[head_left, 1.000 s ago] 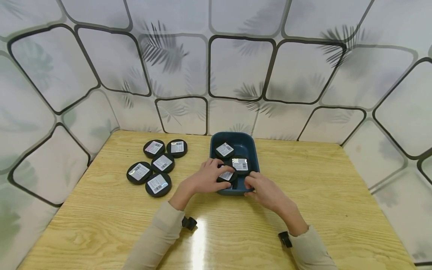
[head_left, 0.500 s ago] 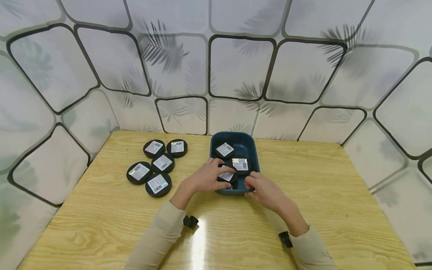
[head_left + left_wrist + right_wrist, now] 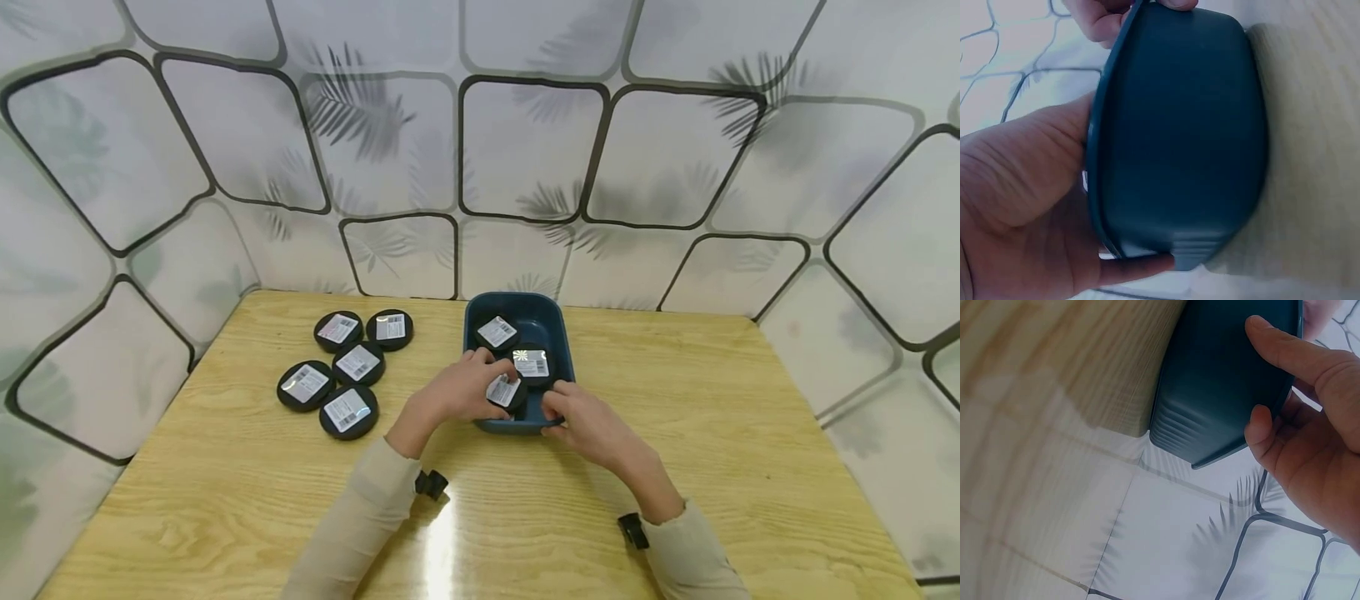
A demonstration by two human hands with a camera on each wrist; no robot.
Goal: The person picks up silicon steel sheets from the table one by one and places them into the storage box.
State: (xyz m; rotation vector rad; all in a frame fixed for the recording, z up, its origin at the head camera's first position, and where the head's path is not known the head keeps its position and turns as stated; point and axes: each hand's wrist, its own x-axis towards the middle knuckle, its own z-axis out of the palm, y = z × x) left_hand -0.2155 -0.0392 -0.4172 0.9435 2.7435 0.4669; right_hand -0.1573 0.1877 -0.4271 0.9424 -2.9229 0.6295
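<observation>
A dark blue plastic bin (image 3: 555, 333) stands near the table's back edge, with three flat black round discs bearing white labels inside. My left hand (image 3: 465, 390) reaches over the bin's near left side and grips the nearest disc (image 3: 504, 392) between thumb and fingers. Behind it lie a second disc (image 3: 532, 365) and a third disc (image 3: 497, 332). My right hand (image 3: 588, 421) pinches the bin's rim at the near right corner. In the right wrist view, the thumb (image 3: 1285, 350) presses the bin's outer wall. The left wrist view shows the bin's outside, hiding the left fingertips.
Several more labelled black discs (image 3: 348, 412) lie grouped on the wooden table (image 3: 225, 517) to the left of the bin. A patterned white curtain (image 3: 525, 150) rises behind the table and along both sides.
My left hand has shifted slightly right, its fingers and thumb drawing in around the nearest disc. The right hand stays on the rim. The head view has shifted a little.
</observation>
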